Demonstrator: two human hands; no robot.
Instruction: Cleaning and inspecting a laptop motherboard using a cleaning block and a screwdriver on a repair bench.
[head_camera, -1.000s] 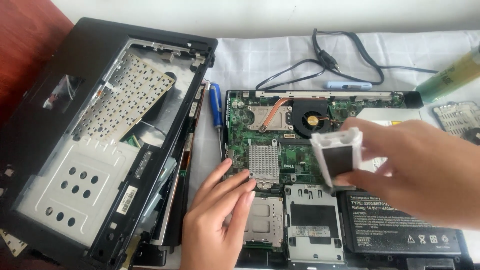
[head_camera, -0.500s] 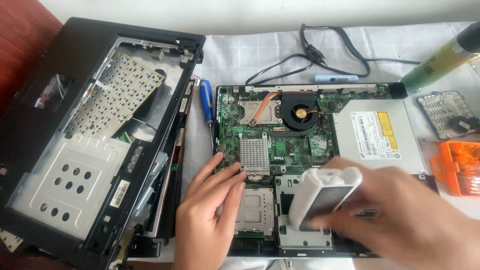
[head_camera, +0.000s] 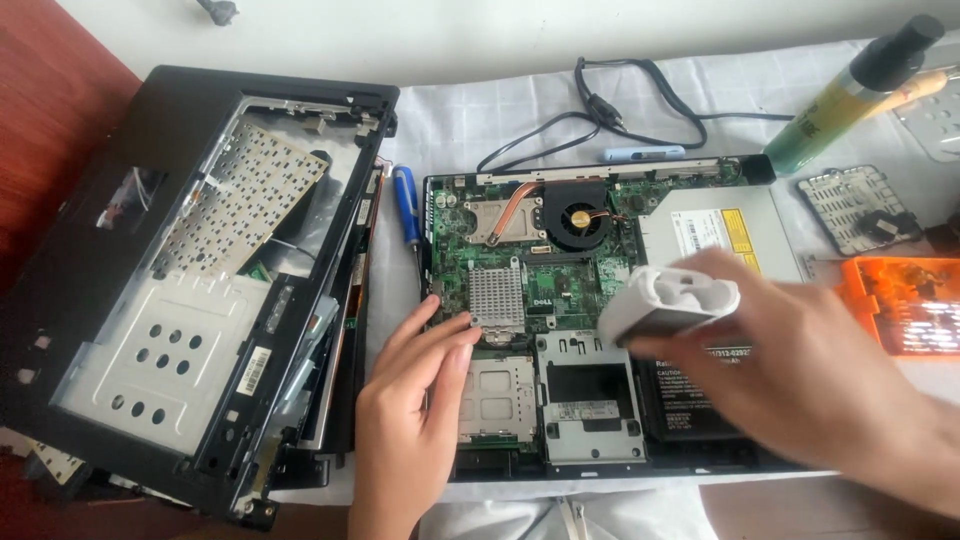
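Note:
An opened laptop base (head_camera: 540, 270) lies on a white cloth, its green circuit board, copper heat pipe and black fan (head_camera: 580, 217) exposed. My left hand (head_camera: 415, 400) rests flat on the board's lower left, fingertips by a square grey heat sink (head_camera: 497, 296). My right hand (head_camera: 790, 370) grips a small white and grey rectangular block (head_camera: 668, 300) and holds it over the board's right side, just above the black battery (head_camera: 690, 400). The silver optical drive (head_camera: 715, 230) sits beyond it.
A black laptop top cover (head_camera: 190, 280) with the keyboard's underside lies upside down at left. A blue-handled screwdriver (head_camera: 407, 205) lies between cover and base. Behind are a black cable (head_camera: 620, 100), a blue pen, a green bottle (head_camera: 850, 95), a small cover plate (head_camera: 855, 205) and an orange case (head_camera: 900, 300).
My right hand swung the white block down toward the lower middle of the base, then lifted it back over the board's right side. My left hand has kept its place.

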